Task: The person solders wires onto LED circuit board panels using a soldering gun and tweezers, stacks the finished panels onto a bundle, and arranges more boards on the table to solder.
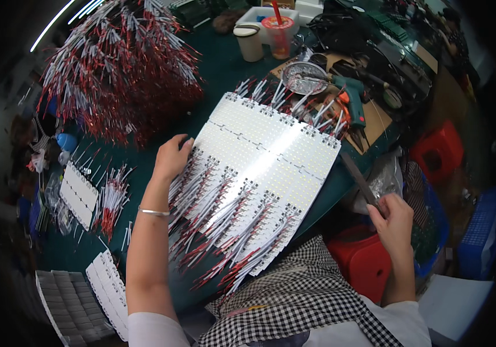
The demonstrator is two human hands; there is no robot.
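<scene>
A broad layer of white LED circuit boards (265,141), with red and white wires along the far and near edges, lies across the table in front of me. My left hand (174,157) is at its left edge, fingers bent and pressed together against the boards; the fingertips are partly hidden. Beyond the right edge, my right hand (394,218) is closed around one end of a flat, dark grey metal strip (359,178). The strip points away from me, its far end close to the boards. Overlapping boards with wires spread toward my checked apron (294,289).
A large heap of red and white wires (123,69) stands far left. Smaller boards (79,195) lie left. A green glue gun (352,101), a foil-like dish (304,78) and a cup with a red straw (278,37) are at the back. Red stools (360,260) stand right.
</scene>
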